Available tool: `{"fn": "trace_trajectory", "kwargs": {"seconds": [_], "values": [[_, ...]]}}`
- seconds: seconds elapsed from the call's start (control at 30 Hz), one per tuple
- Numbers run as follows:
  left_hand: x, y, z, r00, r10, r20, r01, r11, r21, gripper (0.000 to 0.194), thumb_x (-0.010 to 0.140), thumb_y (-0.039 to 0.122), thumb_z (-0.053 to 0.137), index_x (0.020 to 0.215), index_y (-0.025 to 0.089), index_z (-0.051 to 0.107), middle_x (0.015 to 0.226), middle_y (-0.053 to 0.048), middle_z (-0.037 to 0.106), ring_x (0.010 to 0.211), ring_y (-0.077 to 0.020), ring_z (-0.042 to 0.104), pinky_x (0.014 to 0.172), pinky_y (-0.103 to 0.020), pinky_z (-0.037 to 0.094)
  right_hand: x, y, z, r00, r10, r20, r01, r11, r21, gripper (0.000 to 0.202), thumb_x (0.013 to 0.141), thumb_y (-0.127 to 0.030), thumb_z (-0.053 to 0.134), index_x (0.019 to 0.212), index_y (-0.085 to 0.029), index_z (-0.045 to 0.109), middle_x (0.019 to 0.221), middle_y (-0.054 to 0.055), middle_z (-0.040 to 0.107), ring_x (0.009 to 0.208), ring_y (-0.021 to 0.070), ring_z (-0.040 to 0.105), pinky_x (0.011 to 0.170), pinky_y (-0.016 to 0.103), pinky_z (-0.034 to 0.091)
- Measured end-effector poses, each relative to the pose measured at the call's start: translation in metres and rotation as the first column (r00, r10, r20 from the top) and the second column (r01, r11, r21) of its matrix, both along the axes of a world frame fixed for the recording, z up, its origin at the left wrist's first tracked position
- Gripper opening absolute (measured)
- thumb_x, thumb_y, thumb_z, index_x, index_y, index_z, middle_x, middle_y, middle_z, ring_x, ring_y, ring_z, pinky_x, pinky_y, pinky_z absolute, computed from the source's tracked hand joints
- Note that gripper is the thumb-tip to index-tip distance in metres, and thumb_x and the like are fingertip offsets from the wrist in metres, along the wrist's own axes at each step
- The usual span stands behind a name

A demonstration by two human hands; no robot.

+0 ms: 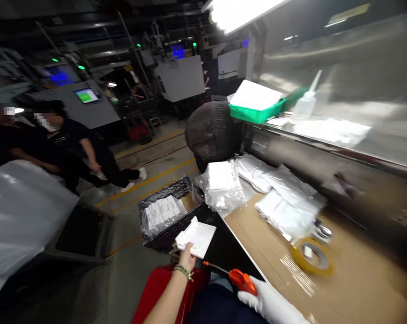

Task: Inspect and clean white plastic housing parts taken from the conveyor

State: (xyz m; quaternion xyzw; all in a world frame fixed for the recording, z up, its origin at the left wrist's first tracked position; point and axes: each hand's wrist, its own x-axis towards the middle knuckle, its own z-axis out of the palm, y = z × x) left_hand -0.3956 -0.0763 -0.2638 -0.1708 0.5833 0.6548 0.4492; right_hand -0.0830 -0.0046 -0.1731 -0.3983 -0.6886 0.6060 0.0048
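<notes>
Brown-topped table [257, 234] right; black crate [158, 243] left of it, part-filled with white pieces [165, 211], finished or waiting, can't tell. White part [198, 236] at crate's near side, pinched in bare left hand [187, 255], not put down; seems mid-job. Gloved right hand [260, 297] grips orange-handled tool [242, 280], tip off the part, so any tool work looks paused or pending.
</notes>
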Motion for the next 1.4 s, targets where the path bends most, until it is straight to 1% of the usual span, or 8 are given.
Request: {"fn": "trace_trajectory", "kwargs": {"seconds": [0.23, 0.73, 0.8, 0.93, 1.03, 1.2, 1.33, 1.4], "values": [[-0.003, -0.014, 0.009, 0.999, 0.026, -0.038, -0.03, 0.993, -0.111, 0.056, 0.081, 0.002, 0.062, 0.133, 0.021, 0.058, 0.082, 0.001, 0.074, 0.071, -0.0152, 0.072, 0.078, -0.025, 0.059, 0.023, 0.005, 0.047, 0.993, 0.052, 0.108, -0.05, 0.998, -0.023, 0.039, 0.078, -0.054, 0.073, 0.106, -0.027, 0.074, 0.093, 0.001, 0.074, 0.084, 0.0242, 0.066, 0.077, 0.03, 0.048], [-0.019, -0.04, 0.037, 0.983, -0.181, 0.033, 0.184, 0.976, -0.115, 0.068, 0.08, 0.004, 0.057, 0.143, 0.03, 0.055, 0.077, 0.004, 0.077, 0.069, -0.0195, 0.075, 0.07, -0.026, 0.063, 0.079, 0.005, 0.042, 0.955, -0.292, 0.047, 0.295, 0.947, -0.124, 0.038, 0.076, -0.052, 0.075, 0.097, -0.021, 0.068, 0.085, 0.002, 0.075, 0.076, 0.0222, 0.07, 0.063, 0.027, 0.048], [-0.037, -0.049, 0.048, 0.966, -0.252, 0.052, 0.256, 0.96, -0.117, 0.072, 0.08, 0.008, 0.059, 0.148, 0.031, 0.05, 0.083, 0.002, 0.079, 0.077, -0.0247, 0.077, 0.082, -0.037, 0.064, 0.106, 0.005, 0.028, 0.832, -0.555, -0.015, 0.536, 0.81, -0.237, 0.041, 0.08, -0.059, 0.069, 0.092, -0.02, 0.062, 0.082, 0.005, 0.075, 0.065, 0.0222, 0.069, 0.051, 0.027, 0.045], [-0.056, -0.042, 0.073, 0.945, -0.317, 0.075, 0.324, 0.939, -0.114, 0.081, 0.073, 0.009, 0.064, 0.15, 0.028, 0.049, 0.09, -0.003, 0.081, 0.1, -0.0337, 0.076, 0.097, -0.05, 0.059, 0.162, 0.019, -0.012, 0.232, -0.97, -0.069, 0.964, 0.239, -0.115, 0.047, 0.079, -0.069, 0.06, 0.085, -0.023, 0.052, 0.075, 0.007, 0.069, 0.059, 0.0218, 0.067, 0.042, 0.027, 0.039], [-0.044, -0.008, 0.092, 0.907, -0.416, 0.064, 0.421, 0.901, -0.104, 0.086, 0.064, 0.006, 0.066, 0.147, 0.018, 0.051, 0.088, -0.006, 0.081, 0.108, -0.036, 0.073, 0.097, -0.048, 0.059, 0.186, 0.041, -0.032, 0.08, -0.993, -0.092, 0.997, 0.079, 0.01, 0.043, 0.074, -0.061, 0.062, 0.085, -0.022, 0.05, 0.083, 0.01, 0.068, 0.08, 0.0261, 0.07, 0.057, 0.031, 0.051], [0.012, 0.077, 0.108, 0.485, -0.872, -0.064, 0.872, 0.488, -0.039, 0.051, 0.058, 0.015, 0.067, 0.108, 0.007, 0.071, 0.072, -0.011, 0.077, 0.095, -0.0385, 0.075, 0.09, -0.048, 0.059, 0.167, 0.047, -0.023, 0.11, -0.977, -0.183, 0.993, 0.098, 0.073, 0.049, 0.067, -0.049, 0.075, 0.103, -0.016, 0.065, 0.138, 0.021, 0.06, 0.142, 0.0351, 0.044, 0.114, 0.046, 0.04], [0.069, 0.137, 0.1, 0.231, -0.967, -0.11, 0.973, 0.228, 0.042, 0.041, 0.055, 0.015, 0.072, 0.096, 0.01, 0.073, 0.084, -0.014, 0.078, 0.081, -0.0326, 0.074, 0.082, -0.044, 0.059, 0.123, 0.01, -0.003, 0.351, -0.884, -0.31, 0.842, 0.442, -0.308, 0.053, 0.079, -0.058, 0.074, 0.114, -0.019, 0.073, 0.128, 0.015, 0.07, 0.129, 0.0298, 0.06, 0.113, 0.048, 0.044], [0.097, 0.162, 0.093, 0.073, -0.988, -0.137, 0.996, 0.066, 0.057, 0.041, 0.055, 0.017, 0.078, 0.095, 0.007, 0.073, 0.086, -0.018, 0.076, 0.078, -0.0333, 0.073, 0.079, -0.047, 0.058, 0.109, -0.01, 0.0, 0.329, -0.866, -0.377, 0.671, 0.495, -0.552, 0.053, 0.083, -0.059, 0.072, 0.117, -0.018, 0.073, 0.124, 0.016, 0.073, 0.125, 0.0296, 0.063, 0.112, 0.049, 0.046]]}}
